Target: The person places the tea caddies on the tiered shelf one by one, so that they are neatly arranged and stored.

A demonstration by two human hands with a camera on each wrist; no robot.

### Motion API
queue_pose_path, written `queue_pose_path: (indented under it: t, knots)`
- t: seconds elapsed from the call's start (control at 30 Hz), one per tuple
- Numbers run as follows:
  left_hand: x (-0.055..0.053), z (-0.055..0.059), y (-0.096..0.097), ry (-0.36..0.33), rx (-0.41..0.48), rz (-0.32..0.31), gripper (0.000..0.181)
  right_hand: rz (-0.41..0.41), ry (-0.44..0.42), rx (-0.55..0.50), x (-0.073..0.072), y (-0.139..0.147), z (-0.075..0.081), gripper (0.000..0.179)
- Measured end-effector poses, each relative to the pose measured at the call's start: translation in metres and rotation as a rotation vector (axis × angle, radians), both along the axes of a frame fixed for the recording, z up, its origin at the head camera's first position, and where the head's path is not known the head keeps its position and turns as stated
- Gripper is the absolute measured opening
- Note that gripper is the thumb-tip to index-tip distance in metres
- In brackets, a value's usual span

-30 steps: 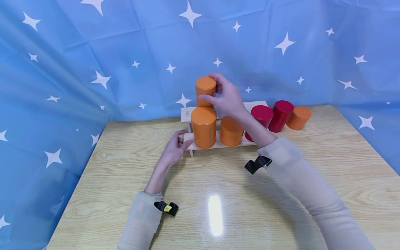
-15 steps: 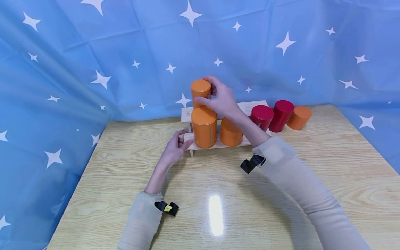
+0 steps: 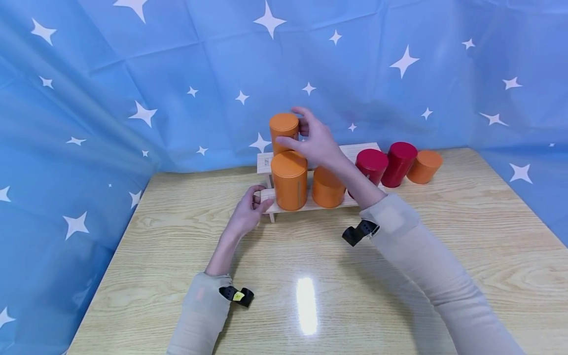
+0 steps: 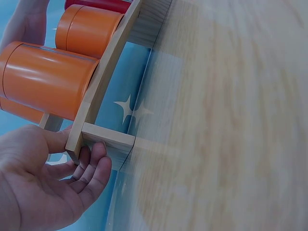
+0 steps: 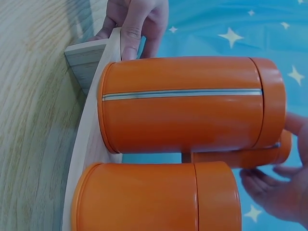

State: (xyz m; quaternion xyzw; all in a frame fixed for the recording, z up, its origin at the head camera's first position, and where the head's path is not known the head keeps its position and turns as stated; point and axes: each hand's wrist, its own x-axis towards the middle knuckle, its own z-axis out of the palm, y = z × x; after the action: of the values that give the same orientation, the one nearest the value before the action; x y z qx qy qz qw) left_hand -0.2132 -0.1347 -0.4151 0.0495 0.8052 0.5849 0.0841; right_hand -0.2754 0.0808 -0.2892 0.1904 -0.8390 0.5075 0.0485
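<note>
A small two-tier wooden rack (image 3: 364,146) bears several canisters. My right hand (image 3: 317,140) holds a slim orange canister (image 3: 284,123) at the left part of the upper tier, thumb in front and fingers at its right side. Its foot is hidden in the head view; in the right wrist view it appears to meet the wood. My left hand (image 4: 53,178) grips the left end of the lower tier. Right beside that hand stands a tall orange canister (image 3: 289,182). A wider orange canister (image 3: 327,190) and a red canister (image 3: 372,162) follow on the same tier, partly behind my right arm.
Right of the rack, a second red canister (image 3: 401,162) and a short orange canister (image 3: 424,167) stand on the wooden table (image 3: 186,217). A blue star-patterned cloth (image 3: 213,74) hangs behind and at both sides.
My right hand has moved the slim orange canister left and slightly down along the upper tier, then nearly stopped. My left hand has stayed on the rack's end.
</note>
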Motion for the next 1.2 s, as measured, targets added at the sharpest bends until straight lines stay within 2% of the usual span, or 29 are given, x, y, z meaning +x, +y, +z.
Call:
queue_pose_path:
  t: [0.2,0.43,0.57,0.83,1.2]
  knots:
    - [0.000,-0.001,0.000,-0.002,-0.001,-0.001,0.049,-0.027,0.005,-0.011,0.006,0.010,0.003,0.083]
    - [0.001,0.000,0.000,-0.001,-0.001,0.003,0.047,-0.050,0.087,-0.073,0.012,0.029,0.004,0.075]
    - [0.001,0.000,0.000,-0.003,0.004,0.000,0.048,-0.085,0.132,-0.091,0.019,0.041,0.008,0.072]
    - [0.001,0.000,0.000,0.000,-0.001,0.004,0.048,-0.157,0.150,-0.141,0.038,0.068,0.014,0.068]
    - [0.001,0.001,0.000,0.002,-0.018,0.001,0.050,-0.242,0.203,-0.182,0.050,0.107,0.011,0.062]
